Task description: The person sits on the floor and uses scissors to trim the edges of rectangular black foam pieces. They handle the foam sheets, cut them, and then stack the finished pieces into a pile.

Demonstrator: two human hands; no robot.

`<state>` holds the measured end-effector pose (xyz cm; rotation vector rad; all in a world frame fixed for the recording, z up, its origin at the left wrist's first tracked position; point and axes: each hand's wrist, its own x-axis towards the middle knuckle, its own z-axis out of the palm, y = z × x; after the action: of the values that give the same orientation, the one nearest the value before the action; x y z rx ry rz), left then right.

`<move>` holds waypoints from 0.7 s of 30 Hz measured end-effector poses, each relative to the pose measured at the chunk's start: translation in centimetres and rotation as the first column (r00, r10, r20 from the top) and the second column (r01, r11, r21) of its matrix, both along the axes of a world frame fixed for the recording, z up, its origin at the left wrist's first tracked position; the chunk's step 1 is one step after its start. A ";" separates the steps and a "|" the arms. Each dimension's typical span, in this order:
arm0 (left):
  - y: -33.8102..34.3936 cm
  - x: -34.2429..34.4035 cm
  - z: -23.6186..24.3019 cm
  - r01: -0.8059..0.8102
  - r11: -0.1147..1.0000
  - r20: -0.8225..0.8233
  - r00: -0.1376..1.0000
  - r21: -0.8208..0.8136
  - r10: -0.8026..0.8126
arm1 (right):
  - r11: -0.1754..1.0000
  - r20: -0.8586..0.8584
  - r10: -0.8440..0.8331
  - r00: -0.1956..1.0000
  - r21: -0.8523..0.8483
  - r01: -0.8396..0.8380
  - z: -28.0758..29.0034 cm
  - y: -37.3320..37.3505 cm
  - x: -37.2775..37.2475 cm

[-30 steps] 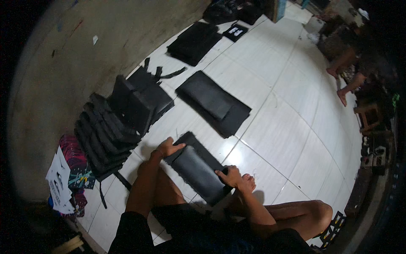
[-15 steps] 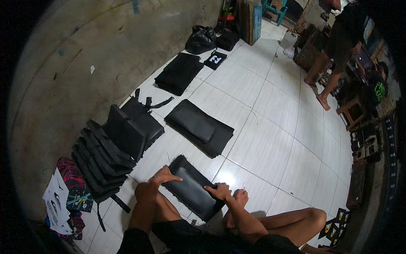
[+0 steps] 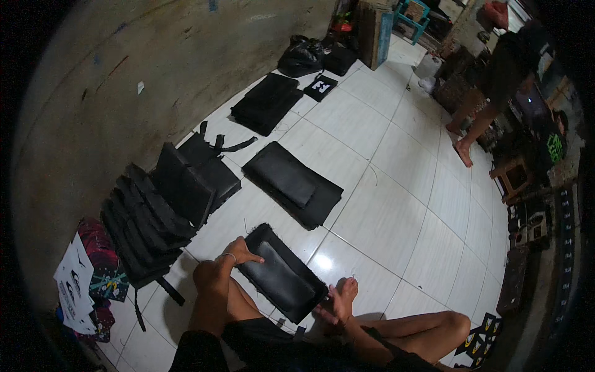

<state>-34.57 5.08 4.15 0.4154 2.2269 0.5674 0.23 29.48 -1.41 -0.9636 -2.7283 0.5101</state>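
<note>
A black rectangular panel with frayed edges and a smooth, shiny patch on top [image 3: 279,273] lies tilted on the floor in front of me. My left hand [image 3: 240,253] grips its left edge, thumb on top and the other fingers mostly hidden along the side. Beside the panel's near right corner is my right hand [image 3: 336,307], its fingers apart and slightly blurred. Whether those fingertips touch the corner I cannot tell. Just beyond lies a similar stack of black panels [image 3: 291,183], also with a smooth patch uppermost.
Black padded pieces with straps [image 3: 149,217] lean in a row by the wall, near printed white sheets [image 3: 75,285]. Further off are more black panels [image 3: 268,104] and a black plastic bag [image 3: 302,56]. Another person [image 3: 489,93] stands at the right near a wooden stool [image 3: 511,177].
My right hand has left the panel's top surface and moved down to its near right corner, fingers spreading. My left hand keeps its grip. The view has shifted slightly.
</note>
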 end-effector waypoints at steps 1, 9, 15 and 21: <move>-1.7 -0.3 0.4 -0.013 0.999 0.000 1.000 -0.042 0.013 | 0.994 -0.099 -0.005 0.995 -0.106 -0.005 3.2 -2.6 -1.2; -3.5 -1.2 -0.3 -0.031 0.996 0.033 0.999 -0.079 0.034 | 0.161 0.247 -0.175 0.953 -0.948 0.276 6.1 -9.7 -5.7; -3.3 -2.3 1.4 0.034 0.998 0.055 0.998 -0.057 -0.031 | 0.344 -0.021 -0.430 0.902 -0.928 0.142 5.7 -12.5 -6.6; -3.1 -3.0 -0.3 0.009 1.000 0.251 0.968 0.022 -0.014 | 0.417 0.034 -0.344 0.938 -0.890 0.185 2.2 -10.9 -6.0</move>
<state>-37.58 2.01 3.87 0.3462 1.9761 0.6026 -5.77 18.57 0.81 -1.4263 -1.9469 1.9630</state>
